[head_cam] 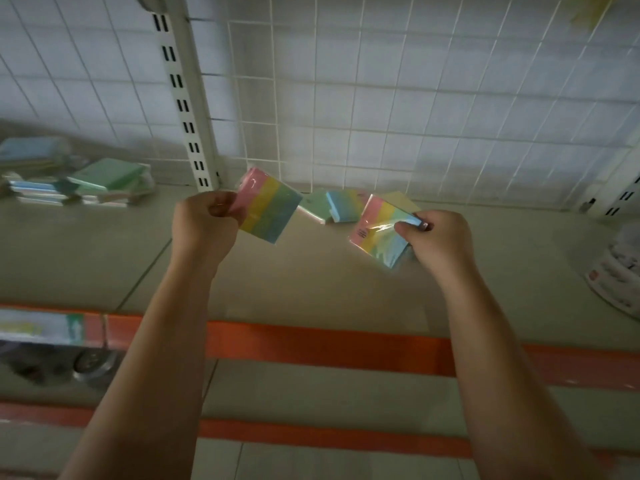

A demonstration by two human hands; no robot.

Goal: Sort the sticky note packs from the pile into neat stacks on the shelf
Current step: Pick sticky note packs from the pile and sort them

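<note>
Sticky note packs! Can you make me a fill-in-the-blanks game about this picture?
1. Each hand holds ____ striped pack.
2. The left hand grips its striped pack by the ____ stripe.
3. The stacks sit on the shelf's ____ side.
4. Behind the shelf is a white wire ____.

Answers: one, pink, left, grid

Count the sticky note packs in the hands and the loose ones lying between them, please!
Striped rainbow packs wrapped in clear plastic, held: 2, one in the left hand at, one in the right hand at
Loose packs behind on the beige shelf: about 3
Total: about 5
</note>
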